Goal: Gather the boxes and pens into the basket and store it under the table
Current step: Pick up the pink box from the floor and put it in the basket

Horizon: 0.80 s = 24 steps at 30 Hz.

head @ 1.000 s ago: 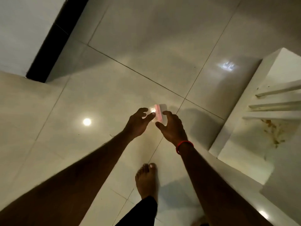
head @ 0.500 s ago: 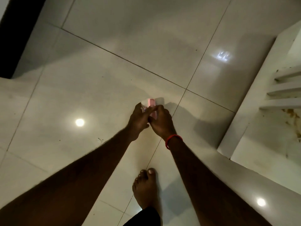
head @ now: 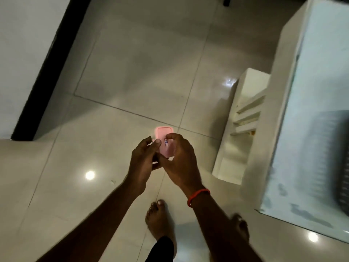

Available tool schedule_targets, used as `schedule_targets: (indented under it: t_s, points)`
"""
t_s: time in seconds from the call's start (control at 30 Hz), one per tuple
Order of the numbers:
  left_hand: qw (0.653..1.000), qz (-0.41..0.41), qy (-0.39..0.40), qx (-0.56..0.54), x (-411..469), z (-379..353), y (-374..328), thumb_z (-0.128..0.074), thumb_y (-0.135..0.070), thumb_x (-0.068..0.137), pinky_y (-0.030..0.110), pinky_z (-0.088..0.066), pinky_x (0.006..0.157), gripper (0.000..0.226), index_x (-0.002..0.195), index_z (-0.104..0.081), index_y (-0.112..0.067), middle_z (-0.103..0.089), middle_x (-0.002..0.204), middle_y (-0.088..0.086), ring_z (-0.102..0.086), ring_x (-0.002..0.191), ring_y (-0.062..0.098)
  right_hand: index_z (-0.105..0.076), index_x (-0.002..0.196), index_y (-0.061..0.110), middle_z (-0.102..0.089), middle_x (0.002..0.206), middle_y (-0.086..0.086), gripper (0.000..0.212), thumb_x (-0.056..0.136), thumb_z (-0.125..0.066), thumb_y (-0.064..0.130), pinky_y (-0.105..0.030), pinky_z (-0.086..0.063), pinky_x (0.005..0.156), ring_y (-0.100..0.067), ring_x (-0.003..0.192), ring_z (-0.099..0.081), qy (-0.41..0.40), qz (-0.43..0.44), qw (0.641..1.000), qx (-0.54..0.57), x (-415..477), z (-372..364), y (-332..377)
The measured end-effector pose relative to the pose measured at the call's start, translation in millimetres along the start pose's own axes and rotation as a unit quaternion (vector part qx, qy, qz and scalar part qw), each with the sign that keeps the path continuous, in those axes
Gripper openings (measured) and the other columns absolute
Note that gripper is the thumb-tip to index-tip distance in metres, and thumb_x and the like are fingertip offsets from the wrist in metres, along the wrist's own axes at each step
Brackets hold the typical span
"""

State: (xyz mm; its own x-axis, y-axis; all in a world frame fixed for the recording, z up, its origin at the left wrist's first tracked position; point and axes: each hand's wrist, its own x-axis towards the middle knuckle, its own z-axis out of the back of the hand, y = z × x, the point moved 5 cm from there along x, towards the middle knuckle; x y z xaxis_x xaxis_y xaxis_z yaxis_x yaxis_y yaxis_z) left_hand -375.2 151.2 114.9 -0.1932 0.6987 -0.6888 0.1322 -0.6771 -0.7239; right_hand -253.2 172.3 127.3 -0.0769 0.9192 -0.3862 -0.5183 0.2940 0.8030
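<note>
From the head camera, the small pink box (head: 164, 134) is now off the floor (head: 132, 72) and held up in front of the person. A second ago it lay low on the tiles with both hands reaching for it, and half a second ago the hands closed round it. The left hand (head: 142, 165) grips its left side, fingers curled and thumb laid across the top. The right hand (head: 181, 163), with a red band (head: 198, 195) at the wrist, curls round the right side, thumb on the small label. Something pale shows under the left fingers, but I cannot tell whether that is a second box.

The view has also swung right. The white bench (head: 279, 103) fills that side now, where before only its lower slatted part showed. A dark ribbed shape (head: 332, 163) sits on the bench near its right edge. It may be the basket, though it is too blurred to be sure.

The pick-up looks finished to me. The box next has to go over the bench's left edge and into the basket, and storing it underneath comes later.
</note>
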Motion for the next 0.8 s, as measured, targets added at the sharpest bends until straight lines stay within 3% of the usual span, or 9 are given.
schedule_targets:
  t_s: [0.17,0.37,0.5,0.63,0.7,0.8]
  points:
    - [0.996,-0.087,0.017,0.017,-63.5,-49.6,-61.9,-0.051,-0.024,0.102,0.023,-0.058,0.063,0.021,0.112,-0.070,-0.027,-0.078,0.101,0.001,-0.075,0.090,0.018,-0.050,0.119,0.026,-0.059,0.116,0.007,0.047,0.080,-0.072,0.040,-0.030,-0.053,0.086,-0.016,0.106,-0.055,-0.060,0.024,0.998,0.012,-39.6,84.5,51.3]
    - [0.984,-0.165,0.063,0.025,-123.0,-112.6,-118.9,-0.052,-0.039,0.090,0.027,-0.061,0.074,0.042,0.126,-0.064,-0.022,-0.075,0.110,0.002,-0.072,0.102,0.020,-0.048,0.127,0.026,-0.055,0.123,0.009,0.054,0.082,-0.070,0.046,-0.028,-0.053,0.091,-0.010,0.112,-0.049,-0.104,0.065,0.992,0.011,-79.7,184.0,83.2]
    - [0.968,-0.205,0.135,0.046,-155.7,-179.5,-137.6,-0.047,-0.038,0.092,0.024,-0.061,0.074,0.036,0.124,-0.063,-0.029,-0.075,0.110,-0.006,-0.072,0.101,0.013,-0.049,0.124,0.030,-0.055,0.121,0.012,0.053,0.078,-0.073,0.043,-0.031,-0.054,0.086,-0.010,0.110,-0.051,-0.162,0.060,0.985,0.021,-105.9,258.2,73.4]
    - [0.953,-0.204,0.211,0.072,-177.1,-248.1,-137.8,-0.045,-0.036,0.099,0.020,-0.058,0.074,0.035,0.128,-0.060,-0.026,-0.075,0.114,-0.007,-0.072,0.102,0.012,-0.053,0.120,0.031,-0.058,0.112,0.013,0.053,0.075,-0.077,0.041,-0.034,-0.054,0.078,-0.012,0.102,-0.056,-0.244,0.051,0.968,0.016,-130.5,324.0,48.6]
    - [0.948,-0.191,0.230,0.110,-184.0,-278.9,-131.1,-0.046,-0.045,0.099,0.026,-0.059,0.075,0.035,0.128,-0.061,-0.032,-0.074,0.115,-0.010,-0.072,0.102,0.013,-0.053,0.119,0.031,-0.058,0.111,0.013,0.054,0.074,-0.078,0.045,-0.034,-0.056,0.075,-0.012,0.101,-0.058,-0.278,0.039,0.960,0.017,-140.7,352.3,28.4]
    - [0.951,-0.159,0.217,0.153,-186.3,-310.8,-116.0,-0.044,-0.061,0.092,0.039,-0.058,0.089,0.054,0.136,-0.058,-0.032,-0.066,0.131,-0.009,-0.066,0.113,0.015,-0.049,0.120,0.032,-0.057,0.113,0.013,0.063,0.069,-0.079,0.053,-0.036,-0.059,0.072,-0.014,0.100,-0.061,-0.303,-0.008,0.953,0.014,-150.1,382.4,-11.1]
